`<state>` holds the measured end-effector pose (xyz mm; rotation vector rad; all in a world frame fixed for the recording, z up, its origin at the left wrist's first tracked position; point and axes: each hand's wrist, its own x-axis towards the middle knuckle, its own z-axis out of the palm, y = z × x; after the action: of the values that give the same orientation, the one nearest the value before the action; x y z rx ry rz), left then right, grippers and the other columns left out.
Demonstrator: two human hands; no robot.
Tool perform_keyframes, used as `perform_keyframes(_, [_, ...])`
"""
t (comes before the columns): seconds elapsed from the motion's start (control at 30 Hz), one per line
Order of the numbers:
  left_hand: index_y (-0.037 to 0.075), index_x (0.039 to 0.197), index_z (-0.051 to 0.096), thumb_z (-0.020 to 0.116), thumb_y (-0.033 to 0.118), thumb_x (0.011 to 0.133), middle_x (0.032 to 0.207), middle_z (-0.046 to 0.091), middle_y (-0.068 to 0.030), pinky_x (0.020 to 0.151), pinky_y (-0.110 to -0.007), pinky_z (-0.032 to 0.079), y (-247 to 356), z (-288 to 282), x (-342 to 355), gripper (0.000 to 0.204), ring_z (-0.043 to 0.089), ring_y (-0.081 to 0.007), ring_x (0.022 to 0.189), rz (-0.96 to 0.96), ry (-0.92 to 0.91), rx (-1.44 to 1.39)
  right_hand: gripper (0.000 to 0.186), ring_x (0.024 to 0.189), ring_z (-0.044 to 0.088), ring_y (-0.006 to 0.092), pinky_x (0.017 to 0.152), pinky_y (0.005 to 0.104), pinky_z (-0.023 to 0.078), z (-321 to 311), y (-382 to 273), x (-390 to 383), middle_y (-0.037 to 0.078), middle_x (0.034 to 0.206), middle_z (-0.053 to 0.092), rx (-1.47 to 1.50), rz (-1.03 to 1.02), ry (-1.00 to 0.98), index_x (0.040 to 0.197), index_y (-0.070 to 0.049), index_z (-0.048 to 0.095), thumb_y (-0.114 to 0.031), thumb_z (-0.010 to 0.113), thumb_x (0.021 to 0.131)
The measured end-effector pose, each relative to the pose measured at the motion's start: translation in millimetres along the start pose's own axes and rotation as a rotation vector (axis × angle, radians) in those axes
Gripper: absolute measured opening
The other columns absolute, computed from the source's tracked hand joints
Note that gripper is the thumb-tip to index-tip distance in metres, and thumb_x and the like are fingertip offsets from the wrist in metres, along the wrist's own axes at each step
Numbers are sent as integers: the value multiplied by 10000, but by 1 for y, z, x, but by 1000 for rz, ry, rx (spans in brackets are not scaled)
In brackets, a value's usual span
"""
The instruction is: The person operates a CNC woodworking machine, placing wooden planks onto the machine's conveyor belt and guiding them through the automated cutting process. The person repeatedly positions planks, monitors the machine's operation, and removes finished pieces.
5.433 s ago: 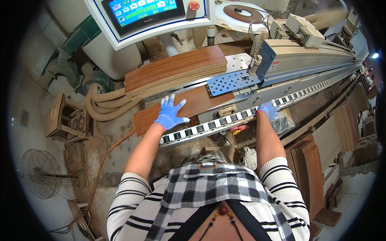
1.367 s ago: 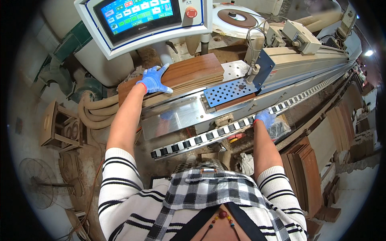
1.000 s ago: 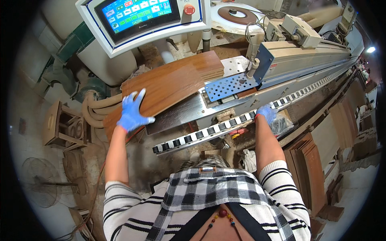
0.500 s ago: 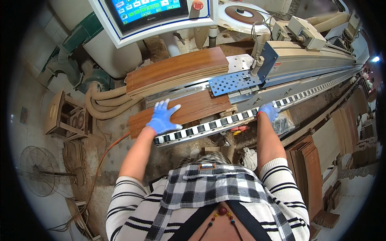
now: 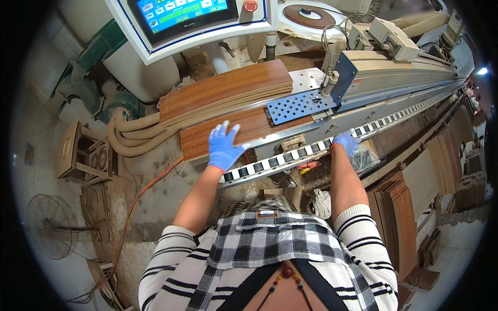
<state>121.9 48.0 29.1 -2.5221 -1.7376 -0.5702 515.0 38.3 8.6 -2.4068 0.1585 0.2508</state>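
Observation:
My left hand (image 5: 224, 147), in a blue glove, lies flat with fingers spread on a brown wood-grain panel (image 5: 249, 127) that rests on the machine bed. The panel's right end sits under a blue perforated plate (image 5: 301, 105). Behind it lies a stack of similar wood-grain panels (image 5: 225, 90). My right hand (image 5: 346, 142), also blue-gloved, rests on the roller track (image 5: 290, 155) at the machine's front edge; its fingers curl down and I see nothing held in it.
A control panel with a touch screen (image 5: 184, 13) and a red button (image 5: 250, 6) hangs above. Beige hoses (image 5: 129, 135) curve at the left. A wooden stool (image 5: 78, 153) and a fan (image 5: 49, 233) stand on the floor. More panels (image 5: 399, 217) lean at the right.
My left hand took a panel off the stack, brought it down onto the bed and has slid it to the right, under the blue plate. My right hand has stayed on the roller track.

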Motion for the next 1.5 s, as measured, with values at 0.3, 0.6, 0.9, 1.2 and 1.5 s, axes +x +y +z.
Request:
perform_keyframes(0.3, [205, 1428, 446, 662, 549, 802, 1503, 299, -249, 1146, -507, 167, -81, -42, -76, 746, 283, -422, 1378, -505, -51, -4, 593, 1095, 572, 388, 877, 499, 488, -9, -1, -6, 212, 1242, 520, -46, -23, -42, 1329, -69, 405, -524, 431, 950])
perform_keyframes(0.6, [197, 1372, 527, 715, 466, 796, 1460, 398, -215, 1137, -459, 229, -88, -24, -81, 663, 388, -370, 1329, -552, 69, -109, 623, 1131, 549, 372, 914, 490, 466, -9, -1, -6, 209, 1267, 514, -31, -27, -54, 1352, -49, 395, -520, 445, 946])
perform_keyframes(0.9, [199, 1363, 537, 720, 464, 789, 1453, 405, -215, 1135, -471, 234, -89, -23, -80, 658, 414, -378, 1304, -547, 74, -81, 643, 1149, 539, 371, 933, 475, 460, -5, 1, -3, 218, 1295, 498, -30, -46, -47, 1378, -40, 380, -519, 430, 953])
perform_keyframes(1.2, [191, 1370, 528, 707, 472, 801, 1443, 411, -230, 1138, -476, 228, -86, -28, -78, 660, 407, -368, 1314, -539, 51, -63, 626, 1156, 537, 366, 937, 466, 467, -11, -1, -8, 213, 1302, 494, -12, -36, -56, 1397, -36, 354, -467, 459, 956])
perform_keyframes(1.5, [176, 1368, 530, 705, 475, 801, 1443, 413, -233, 1143, -481, 213, -84, -32, -77, 665, 395, -355, 1331, -552, 23, -64, 639, 1170, 533, 359, 952, 457, 463, -14, -3, -9, 212, 1332, 477, -22, -24, -88, 1422, -40, 328, -455, 462, 955])
